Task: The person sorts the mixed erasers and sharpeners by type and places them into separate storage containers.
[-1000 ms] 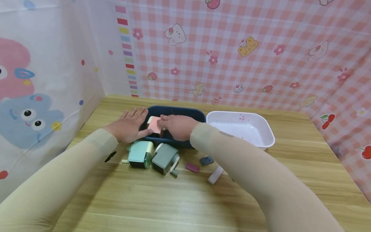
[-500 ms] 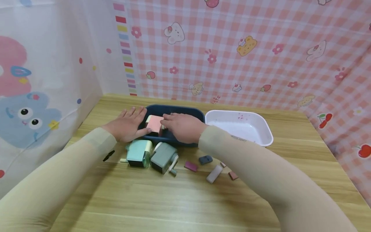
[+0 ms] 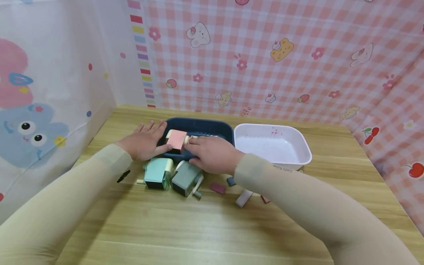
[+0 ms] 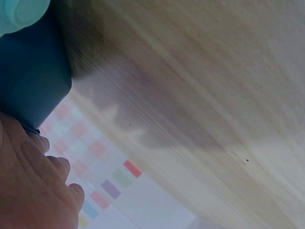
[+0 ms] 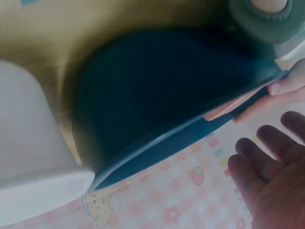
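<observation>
A pink block (image 3: 176,140) with a cream side sits at the left end of the dark blue bin (image 3: 212,127). My left hand (image 3: 149,139) lies flat against the bin's left wall, fingers straight, and its thumb touches the block. My right hand (image 3: 195,145) rests over the bin's near rim, its fingertips at the block's right side. In the right wrist view the right fingers (image 5: 267,162) are spread and relaxed, holding nothing, beside the blue bin (image 5: 157,95) and the pink block (image 5: 228,110). The left wrist view shows the left hand (image 4: 33,181) by the bin's corner (image 4: 28,81).
A white bin (image 3: 306,156) stands right of the blue one. In front lie a mint sharpener (image 3: 158,173), a grey-green sharpener (image 3: 185,178), and small erasers: maroon (image 3: 218,188), dark blue (image 3: 230,181), white (image 3: 243,198). Patterned curtains wall the wooden table (image 3: 198,228).
My right hand has drawn back from on top of the pink block toward the bin's near rim, uncovering the block. The left hand has stayed in place.
</observation>
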The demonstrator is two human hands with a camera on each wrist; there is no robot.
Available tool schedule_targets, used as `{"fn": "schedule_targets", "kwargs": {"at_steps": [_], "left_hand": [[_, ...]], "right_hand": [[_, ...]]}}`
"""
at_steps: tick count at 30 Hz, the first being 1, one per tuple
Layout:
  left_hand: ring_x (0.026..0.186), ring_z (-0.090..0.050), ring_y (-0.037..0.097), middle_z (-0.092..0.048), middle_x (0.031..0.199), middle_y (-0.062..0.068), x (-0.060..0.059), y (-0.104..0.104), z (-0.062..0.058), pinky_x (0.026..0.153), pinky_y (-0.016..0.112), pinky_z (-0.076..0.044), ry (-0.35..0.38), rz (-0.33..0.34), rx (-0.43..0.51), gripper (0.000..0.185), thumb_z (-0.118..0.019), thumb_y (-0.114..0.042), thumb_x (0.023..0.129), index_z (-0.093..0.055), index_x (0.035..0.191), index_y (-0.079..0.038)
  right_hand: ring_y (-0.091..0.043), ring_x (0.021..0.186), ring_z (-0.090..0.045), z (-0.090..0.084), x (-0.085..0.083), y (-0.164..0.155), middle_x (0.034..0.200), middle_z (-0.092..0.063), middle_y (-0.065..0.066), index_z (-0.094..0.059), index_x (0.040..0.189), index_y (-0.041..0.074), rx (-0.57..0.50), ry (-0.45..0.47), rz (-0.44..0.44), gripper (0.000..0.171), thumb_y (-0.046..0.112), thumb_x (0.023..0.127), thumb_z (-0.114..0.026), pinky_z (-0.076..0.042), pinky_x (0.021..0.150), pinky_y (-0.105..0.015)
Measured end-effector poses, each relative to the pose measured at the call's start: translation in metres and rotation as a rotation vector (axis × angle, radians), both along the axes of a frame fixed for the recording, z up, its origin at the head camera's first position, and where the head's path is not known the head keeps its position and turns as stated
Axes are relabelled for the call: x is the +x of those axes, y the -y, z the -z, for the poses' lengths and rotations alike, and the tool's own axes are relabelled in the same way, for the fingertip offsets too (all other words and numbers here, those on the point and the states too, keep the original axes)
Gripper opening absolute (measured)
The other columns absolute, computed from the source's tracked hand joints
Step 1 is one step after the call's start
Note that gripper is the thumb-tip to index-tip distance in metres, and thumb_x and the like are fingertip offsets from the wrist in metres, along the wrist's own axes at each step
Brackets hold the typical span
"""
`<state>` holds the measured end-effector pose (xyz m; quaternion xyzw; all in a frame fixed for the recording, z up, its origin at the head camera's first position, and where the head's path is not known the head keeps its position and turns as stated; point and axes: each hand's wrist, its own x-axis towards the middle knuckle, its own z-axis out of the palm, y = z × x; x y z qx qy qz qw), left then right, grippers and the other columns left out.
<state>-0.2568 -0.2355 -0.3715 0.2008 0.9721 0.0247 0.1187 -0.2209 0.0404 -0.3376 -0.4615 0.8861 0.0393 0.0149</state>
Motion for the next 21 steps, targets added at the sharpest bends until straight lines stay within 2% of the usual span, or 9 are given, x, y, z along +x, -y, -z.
{"fn": "schedule_targets", "kwargs": {"at_steps": [4,9,17,21], "left_hand": [[0.163,-0.003,0.047,-0.003,0.177,0.021,0.001,0.000,-0.001,0.130,0.067,-0.006,-0.002,0.000,0.005,0.096,-0.029,-0.071,0.107,-0.002,0.168,-0.003],[0.163,-0.003,0.047,-0.002,0.177,0.021,0.002,0.000,0.000,0.130,0.067,-0.006,0.000,0.000,0.009,0.097,-0.027,-0.073,0.106,-0.001,0.169,-0.004],[0.163,-0.002,0.047,0.000,0.177,0.020,0.001,0.000,0.000,0.130,0.067,-0.004,0.001,-0.003,0.009,0.098,-0.026,-0.074,0.105,0.000,0.169,-0.004],[0.163,-0.002,0.047,0.000,0.177,0.020,0.000,0.000,0.002,0.130,0.067,-0.004,0.000,-0.002,0.009,0.098,-0.026,-0.073,0.105,0.001,0.168,-0.004]], "right_hand": [[-0.020,0.138,-0.061,0.002,0.010,0.000,0.151,-0.062,-0.005,-0.060,0.148,0.013,-0.027,-0.044,-0.009,0.051,0.045,0.109,-0.055,-0.050,0.116,-0.039],[-0.019,0.130,-0.065,0.004,0.024,0.000,0.143,-0.067,-0.004,-0.064,0.144,0.013,-0.042,-0.053,-0.014,0.051,0.049,0.108,-0.055,-0.053,0.112,-0.037],[-0.022,0.140,-0.060,0.010,0.040,0.001,0.154,-0.060,-0.007,-0.059,0.149,0.014,-0.032,-0.022,0.003,0.059,0.053,0.107,-0.054,-0.050,0.116,-0.040],[-0.022,0.139,-0.061,0.015,0.046,0.002,0.154,-0.060,-0.007,-0.059,0.150,0.014,-0.019,-0.024,-0.003,0.060,0.055,0.106,-0.055,-0.051,0.115,-0.039]]}}
